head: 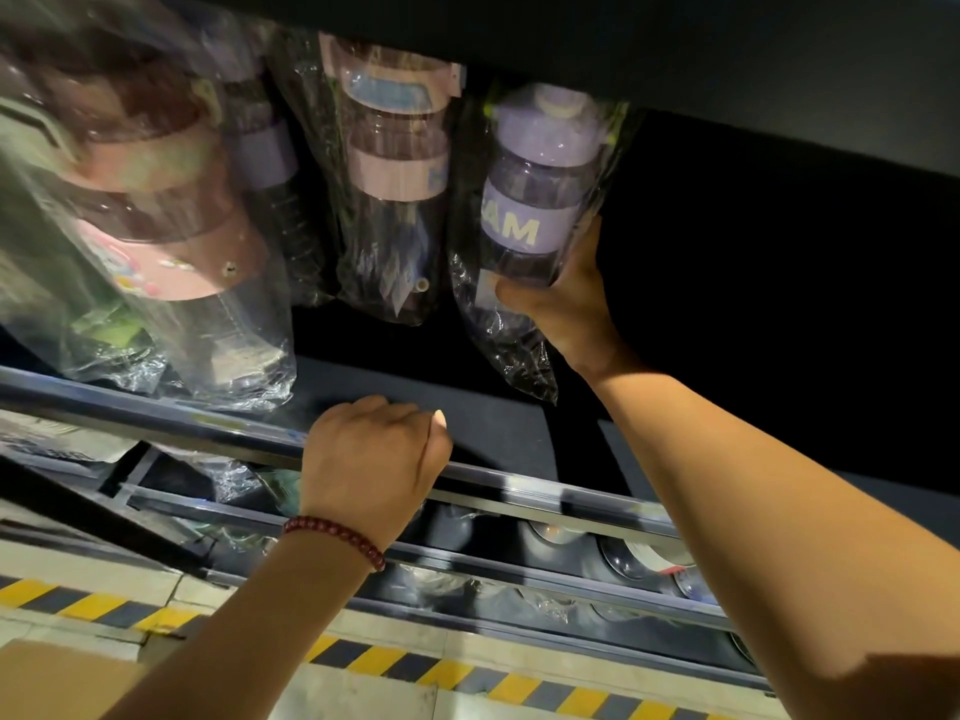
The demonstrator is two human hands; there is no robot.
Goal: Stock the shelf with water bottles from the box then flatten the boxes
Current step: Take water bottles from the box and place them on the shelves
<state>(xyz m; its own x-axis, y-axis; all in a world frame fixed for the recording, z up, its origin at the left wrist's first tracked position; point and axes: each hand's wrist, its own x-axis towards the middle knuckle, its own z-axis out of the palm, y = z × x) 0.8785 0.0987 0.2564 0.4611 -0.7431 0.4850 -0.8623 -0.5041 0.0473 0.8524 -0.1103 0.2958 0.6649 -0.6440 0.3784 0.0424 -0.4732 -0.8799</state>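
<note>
From the head camera, the stocking step is in hand: the right hand (566,298) holds a purple water bottle (535,200), wrapped in clear plastic, against the dark back of the shelf (493,423). Its thumb curls across the lower front of the bottle and the other fingers wrap round the far side, so the grip is closed on the bottle's body. The bottle stands roughly upright, its cap close under the dark shelf above, and the loose tail of its wrapper hangs below the hand. It is the rightmost of a row: just beside it on the left stands a pink-banded bottle (395,200), then another purple one further back, then a large pink bottle (156,210) nearest the camera, all in wrappers.

The left hand (374,459), with a red bead bracelet (335,537) at the wrist, rests on the shelf's front rail (545,491), fingers curled into a loose fist; it appears to hold nothing.

A corner of a cardboard box (57,678) shows at the lower left on the floor, by the yellow-and-black hazard stripe (415,667). Lower shelves carry other goods, too dim to name.

The next move likely calls for seating the bottle's base flat on the shelf, letting go without dragging the wrapper, then reaching back to the box. Flattening is not yet begun.
</note>
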